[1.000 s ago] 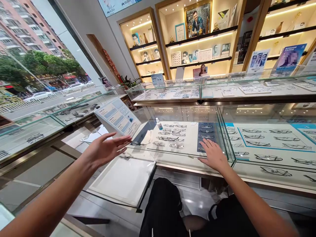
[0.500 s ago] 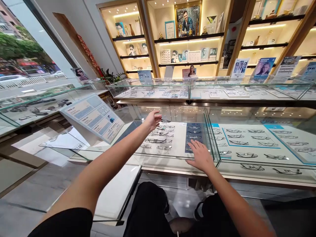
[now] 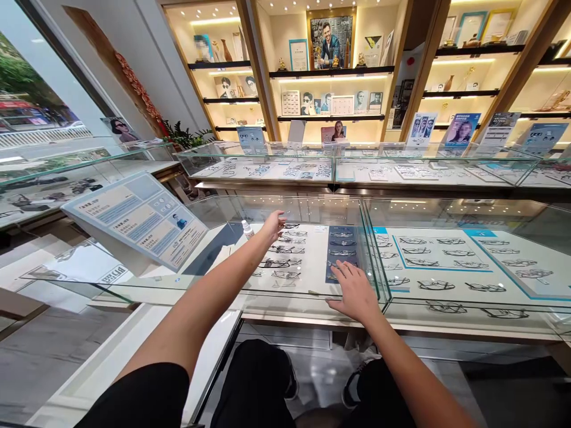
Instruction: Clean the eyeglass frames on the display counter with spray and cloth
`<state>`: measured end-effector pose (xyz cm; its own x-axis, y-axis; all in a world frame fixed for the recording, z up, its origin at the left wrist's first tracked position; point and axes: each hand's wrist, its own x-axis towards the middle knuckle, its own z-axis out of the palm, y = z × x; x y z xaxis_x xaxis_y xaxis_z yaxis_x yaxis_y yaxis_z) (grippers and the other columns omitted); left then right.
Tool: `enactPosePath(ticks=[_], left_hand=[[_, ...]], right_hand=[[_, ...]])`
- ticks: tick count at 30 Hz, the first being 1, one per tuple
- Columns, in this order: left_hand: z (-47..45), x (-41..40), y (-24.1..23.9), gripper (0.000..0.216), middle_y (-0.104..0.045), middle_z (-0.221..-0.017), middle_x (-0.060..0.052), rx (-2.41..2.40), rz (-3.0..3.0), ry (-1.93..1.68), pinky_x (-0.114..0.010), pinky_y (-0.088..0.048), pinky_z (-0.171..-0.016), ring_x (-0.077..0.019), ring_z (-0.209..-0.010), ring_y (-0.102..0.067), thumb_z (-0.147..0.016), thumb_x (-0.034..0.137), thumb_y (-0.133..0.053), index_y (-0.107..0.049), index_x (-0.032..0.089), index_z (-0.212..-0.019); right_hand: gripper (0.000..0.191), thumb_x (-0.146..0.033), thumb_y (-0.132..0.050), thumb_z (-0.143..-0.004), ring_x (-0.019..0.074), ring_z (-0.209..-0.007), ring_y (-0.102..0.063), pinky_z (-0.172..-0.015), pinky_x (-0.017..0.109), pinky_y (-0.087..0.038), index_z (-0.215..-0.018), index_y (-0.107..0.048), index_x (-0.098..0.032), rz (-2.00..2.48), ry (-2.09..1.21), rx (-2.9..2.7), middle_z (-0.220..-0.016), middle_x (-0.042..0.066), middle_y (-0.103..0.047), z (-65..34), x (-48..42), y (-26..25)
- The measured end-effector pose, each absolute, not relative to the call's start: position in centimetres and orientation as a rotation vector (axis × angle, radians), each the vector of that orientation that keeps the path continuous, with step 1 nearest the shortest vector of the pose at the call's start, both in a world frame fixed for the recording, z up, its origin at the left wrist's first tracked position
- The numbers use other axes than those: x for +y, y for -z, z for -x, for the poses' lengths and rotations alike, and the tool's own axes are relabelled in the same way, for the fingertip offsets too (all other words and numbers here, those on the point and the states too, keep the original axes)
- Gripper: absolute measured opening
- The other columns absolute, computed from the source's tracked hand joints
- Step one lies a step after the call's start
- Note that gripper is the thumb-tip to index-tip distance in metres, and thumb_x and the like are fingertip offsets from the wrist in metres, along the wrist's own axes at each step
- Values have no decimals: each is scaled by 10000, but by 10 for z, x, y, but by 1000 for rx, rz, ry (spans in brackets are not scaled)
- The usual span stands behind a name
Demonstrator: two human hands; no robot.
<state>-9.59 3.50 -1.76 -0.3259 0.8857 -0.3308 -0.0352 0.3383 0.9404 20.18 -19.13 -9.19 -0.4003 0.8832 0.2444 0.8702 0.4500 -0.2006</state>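
My left hand point(image 3: 273, 228) reaches across the glass display case point(image 3: 307, 295), its fingers curled at the far end of a column of eyeglasses. A dark pair of eyeglasses point(image 3: 291, 226) is at its fingertips, partly hidden by the hand; the grip seems closed on it. Below it, more eyeglasses point(image 3: 281, 263) lie in rows on the white base. My right hand point(image 3: 357, 291) is spread over the near glass of the case, fingers apart and holding nothing. Beneath its fingertips is a dark blue strip point(image 3: 342, 235) with several eyeglasses.
Left of my left arm stand a small white bottle point(image 3: 247, 229) and a tilted information board point(image 3: 138, 220). A glass divider point(image 3: 373, 255) rises right of my right hand. More eyeglasses point(image 3: 436, 285) lie beyond it. Another display case point(image 3: 267, 169) runs behind.
My view has shifted a little, and the white bottle shows more fully. The left hand with the dark eyeglasses is lower, close to the row. The right hand stays spread over the glass.
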Motion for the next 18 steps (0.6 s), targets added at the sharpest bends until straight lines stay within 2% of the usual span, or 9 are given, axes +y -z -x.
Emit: enactPosePath(ticks=[8,18], left_hand=[[106,29,14,295,-717,-1024,-182,1645,-772,-1087,-456,-447,-866,-358,-1091,-643,-847,513,-647,-664,219,-843],[120,21,-1,277,-729,-1054,-216,1710,-810,-964,-468,-421,-872,-414,-1149,-628,-825,502,-674,-682,227,-848]], right_hand=[[868,-608,-714,-831,380,-1515,-398,-1219,535,-330,-1555,-489,-186,1499,-47,-2386,-1664,151,-445,-202,-193,91],[864,-603,-722,-829,380,-1506,-407,-1220,533,-323,-1548,-491,-183,1486,-33,-2385,-1654,161,-457,-202,-192,93]])
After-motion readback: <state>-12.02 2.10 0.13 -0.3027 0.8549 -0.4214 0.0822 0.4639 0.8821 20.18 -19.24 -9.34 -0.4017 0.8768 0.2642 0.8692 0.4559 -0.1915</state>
